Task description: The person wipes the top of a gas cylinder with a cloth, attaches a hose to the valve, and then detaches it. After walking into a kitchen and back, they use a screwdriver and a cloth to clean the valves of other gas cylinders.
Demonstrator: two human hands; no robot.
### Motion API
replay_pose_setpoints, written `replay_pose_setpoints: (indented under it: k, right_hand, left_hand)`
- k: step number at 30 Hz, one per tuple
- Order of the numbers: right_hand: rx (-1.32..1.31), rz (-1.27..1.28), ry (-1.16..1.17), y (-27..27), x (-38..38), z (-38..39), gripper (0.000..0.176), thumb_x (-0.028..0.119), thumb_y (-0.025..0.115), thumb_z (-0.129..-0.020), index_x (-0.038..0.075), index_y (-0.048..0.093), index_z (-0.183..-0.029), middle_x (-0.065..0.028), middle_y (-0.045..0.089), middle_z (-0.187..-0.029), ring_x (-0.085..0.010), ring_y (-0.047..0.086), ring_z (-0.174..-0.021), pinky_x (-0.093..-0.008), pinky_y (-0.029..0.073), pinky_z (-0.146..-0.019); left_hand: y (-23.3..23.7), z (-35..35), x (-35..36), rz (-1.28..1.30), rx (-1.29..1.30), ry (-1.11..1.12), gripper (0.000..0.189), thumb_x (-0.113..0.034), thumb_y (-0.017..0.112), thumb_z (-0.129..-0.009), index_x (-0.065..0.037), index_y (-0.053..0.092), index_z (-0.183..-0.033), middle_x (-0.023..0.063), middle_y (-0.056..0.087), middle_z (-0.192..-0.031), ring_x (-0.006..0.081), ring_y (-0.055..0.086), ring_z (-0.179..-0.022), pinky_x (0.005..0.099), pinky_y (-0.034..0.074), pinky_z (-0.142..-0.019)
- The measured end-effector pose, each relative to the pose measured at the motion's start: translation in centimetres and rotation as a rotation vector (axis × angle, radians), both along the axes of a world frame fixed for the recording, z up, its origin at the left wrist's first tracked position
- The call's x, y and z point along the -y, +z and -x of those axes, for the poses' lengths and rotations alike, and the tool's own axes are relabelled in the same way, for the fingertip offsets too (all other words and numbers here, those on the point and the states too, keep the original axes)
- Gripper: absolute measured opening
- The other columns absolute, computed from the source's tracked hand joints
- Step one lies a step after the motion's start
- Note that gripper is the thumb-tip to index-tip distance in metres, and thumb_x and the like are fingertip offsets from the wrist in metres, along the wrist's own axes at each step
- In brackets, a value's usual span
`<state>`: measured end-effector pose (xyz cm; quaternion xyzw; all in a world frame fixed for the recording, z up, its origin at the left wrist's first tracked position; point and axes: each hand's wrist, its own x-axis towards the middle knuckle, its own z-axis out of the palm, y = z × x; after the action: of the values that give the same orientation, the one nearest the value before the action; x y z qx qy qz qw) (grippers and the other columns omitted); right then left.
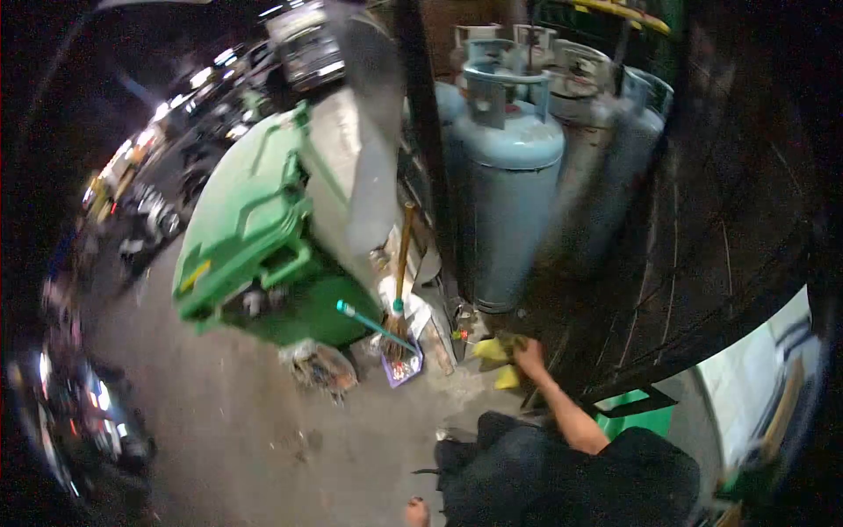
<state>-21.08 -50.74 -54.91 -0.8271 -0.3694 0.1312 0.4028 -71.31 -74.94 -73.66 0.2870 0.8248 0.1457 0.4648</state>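
While right hand (529,358) reaches, two yellow pieces (492,350)

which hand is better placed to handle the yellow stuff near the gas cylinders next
Right, I'd say: the right hand is right at the yellow stuff, while the left hand is farther off, near the bottom edge.

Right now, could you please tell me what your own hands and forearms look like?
My right hand looks ungloved, its visible forearm sleeveless. My left hand, partly cut off at the bottom edge, also looks ungloved. Finer details are too blurred to tell.
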Motion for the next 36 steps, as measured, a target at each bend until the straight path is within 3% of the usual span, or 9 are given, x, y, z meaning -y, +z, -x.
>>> replay_pose_setpoints:
  k: [5, 8, 12, 15, 18, 20, 27, 29, 36]
  right_hand:
    - [-0.074, 0.228, -0.386, -5.0, 2.0, -7.5, 0.045, 0.027, 0.058, -0.087, 0.000, 0.053, -0.122, -0.0218, 0.055, -0.120, -0.0351, 0.054, -0.108, -0.0433, 0.045, -0.088]
    - [-0.392, 0.443, -0.390, 4.7, 3.9, -5.9, 0.050, 0.021, 0.053, -0.081, 0.002, 0.046, -0.127, -0.0227, 0.055, -0.118, -0.0379, 0.053, -0.109, -0.0434, 0.043, -0.091]
    - [-0.251, 0.440, -0.464, 0.5, 9.6, -9.2, 0.032, 0.024, 0.064, -0.077, -0.004, 0.061, -0.091, -0.0231, 0.061, -0.087, -0.0373, 0.059, -0.083, -0.0424, 0.048, -0.073]
    - [0.368, 0.238, -0.305, -16.0, 17.1, -10.9, 0.025, 0.021, 0.061, -0.081, 0.000, 0.061, -0.094, -0.0181, 0.060, -0.096, -0.0278, 0.057, -0.086, -0.0401, 0.044, -0.072]
    - [-0.660, 0.038, -0.579, -11.7, 11.5, -11.6, 0.030, 0.026, 0.053, -0.090, 0.002, 0.062, -0.105, -0.0173, 0.061, -0.108, -0.0246, 0.058, -0.092, -0.0410, 0.045, -0.076]
    - [-0.231, 0.151, -0.782, -18.4, 8.4, -14.9, 0.036, 0.019, 0.057, -0.088, -0.003, 0.056, -0.117, -0.0214, 0.059, -0.114, -0.0317, 0.059, -0.099, -0.0427, 0.048, -0.085]
    - [-0.141, 0.492, -0.694, -5.1, -5.4, -31.0, 0.033, 0.012, 0.055, -0.084, -0.005, 0.058, -0.113, -0.0208, 0.059, -0.110, -0.0294, 0.057, -0.093, -0.0394, 0.046, -0.082]
    - [-0.246, 0.053, -0.591, -6.9, -5.6, -36.0, 0.035, 0.012, 0.054, -0.086, -0.006, 0.055, -0.116, -0.0207, 0.059, -0.111, -0.0322, 0.057, -0.097, -0.0424, 0.046, -0.083]
    - [-0.115, 0.324, -0.673, -0.7, -11.5, -44.8, 0.034, 0.017, 0.051, -0.091, -0.010, 0.058, -0.109, -0.0221, 0.062, -0.105, -0.0337, 0.059, -0.097, -0.0436, 0.046, -0.083]
  left_hand:
    - [19.4, -9.5, -22.6, -0.214, 0.085, -0.702, 0.036, -0.031, 0.042, -0.094, -0.001, 0.060, -0.099, 0.0195, 0.062, -0.079, 0.0341, 0.061, -0.076, 0.0407, 0.046, -0.071]
    - [27.5, -18.0, -31.0, -0.328, 0.081, -1.123, 0.039, -0.030, 0.039, -0.096, 0.002, 0.054, -0.110, 0.0259, 0.060, -0.093, 0.0417, 0.058, -0.089, 0.0434, 0.045, -0.076]
    - [32.2, -29.6, -36.8, -0.416, 0.355, -1.282, 0.033, -0.028, 0.038, -0.098, 0.000, 0.054, -0.101, 0.0111, 0.048, -0.059, 0.0208, 0.049, -0.054, 0.0362, 0.038, -0.052]
    - [39.2, -38.2, -38.7, -0.408, 0.511, -1.190, 0.029, -0.027, 0.038, -0.098, -0.002, 0.054, -0.097, 0.0039, 0.039, -0.054, 0.0129, 0.041, -0.050, 0.0321, 0.033, -0.048]
    - [38.5, -44.7, -40.9, -0.575, 0.624, -0.976, 0.026, -0.023, 0.040, -0.099, -0.001, 0.054, -0.098, -0.0014, 0.042, -0.060, 0.0062, 0.038, -0.052, 0.0251, 0.031, -0.047]
    - [40.4, -49.7, -43.2, -0.401, 0.810, -0.716, 0.024, -0.022, 0.039, -0.099, -0.003, 0.052, -0.096, -0.0028, 0.042, -0.061, 0.0051, 0.037, -0.051, 0.0222, 0.030, -0.047]
    - [56.6, -62.9, -59.6, -1.209, 0.588, -0.274, 0.027, -0.032, 0.034, -0.100, -0.007, 0.041, -0.104, 0.0007, 0.041, -0.059, 0.0077, 0.038, -0.045, 0.0211, 0.032, -0.040]
    - [61.1, -64.9, -66.2, -1.240, 0.492, -0.145, 0.022, -0.026, 0.037, -0.099, -0.009, 0.037, -0.114, -0.0004, 0.041, -0.062, 0.0056, 0.036, -0.046, 0.0187, 0.029, -0.039]
    - [61.9, -65.2, -85.6, -0.969, 0.249, -0.647, 0.032, -0.021, 0.051, -0.091, 0.001, 0.052, -0.115, 0.0087, 0.062, -0.077, 0.0138, 0.058, -0.066, 0.0279, 0.046, -0.061]
